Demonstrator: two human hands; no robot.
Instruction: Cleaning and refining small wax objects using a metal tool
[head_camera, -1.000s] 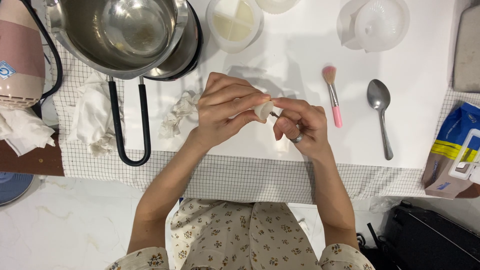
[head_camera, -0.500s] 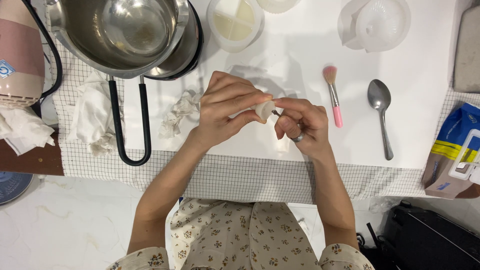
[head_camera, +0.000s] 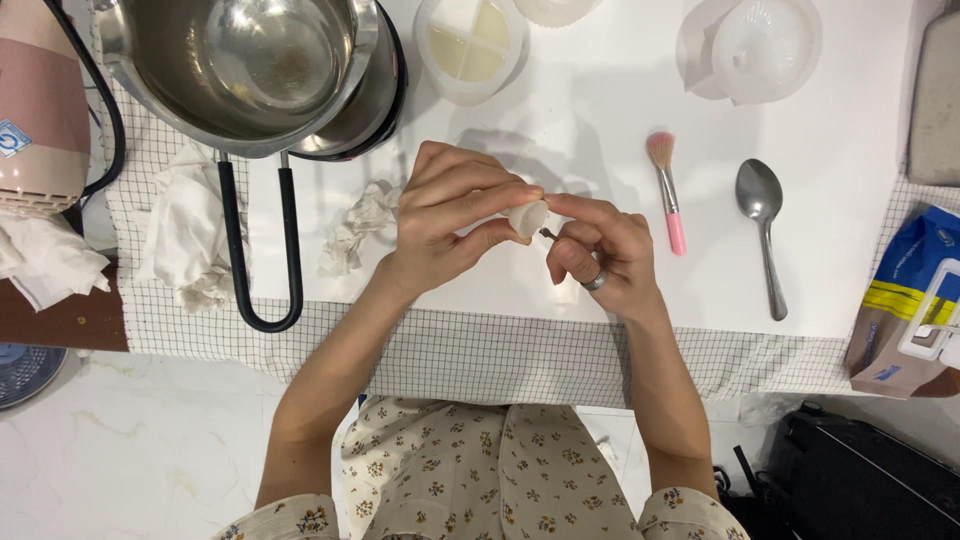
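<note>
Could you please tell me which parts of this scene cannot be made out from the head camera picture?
- Small whitish piece: mostly covered by the left hand and right hand; its shape stays unclear.
- Thin dark tip at the right fingers: too small to identify.
- Steel pot: cut off by the top edge.
- Grey slab and blue packet: cut off by the right edge.

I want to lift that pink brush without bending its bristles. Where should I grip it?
Grip the pink brush by its pink handle, near the lower end, coming from above. It lies flat on the white table, bristles pointing away, with bare surface on both sides; the spoon lies apart to its right.
</note>
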